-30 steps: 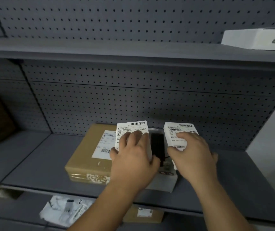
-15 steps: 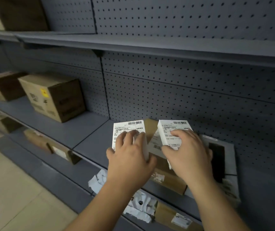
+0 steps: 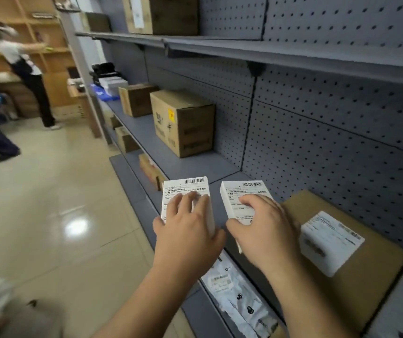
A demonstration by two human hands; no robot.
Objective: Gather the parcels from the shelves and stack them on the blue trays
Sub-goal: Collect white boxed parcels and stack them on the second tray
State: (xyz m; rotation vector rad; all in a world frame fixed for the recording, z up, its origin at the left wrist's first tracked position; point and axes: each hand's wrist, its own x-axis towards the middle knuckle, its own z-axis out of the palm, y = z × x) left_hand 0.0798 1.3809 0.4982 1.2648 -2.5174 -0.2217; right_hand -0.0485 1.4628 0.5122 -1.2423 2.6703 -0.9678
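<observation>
I see the grey shelf (image 3: pixel 183 164) running along my right, its front edge bordering open tiled floor (image 3: pixel 49 215) on the left. A flat brown parcel (image 3: pixel 356 284) lies on it beside my right hand (image 3: pixel 266 230). Each hand grips a white labelled box: left hand (image 3: pixel 188 235) curled round the left box (image 3: pixel 183 191), right round the right box (image 3: pixel 239 193), both held just off the shelf edge.

Grey metal shelving (image 3: pixel 293 53) with a perforated back panel (image 3: pixel 342 132) runs along the right side, over a glossy beige tiled floor (image 3: pixel 49 215) that mirrors a bright overhead light. At the far left stand wooden shelves (image 3: pixel 49 52), blurred, where two people (image 3: pixel 24 67) seem to be working.
</observation>
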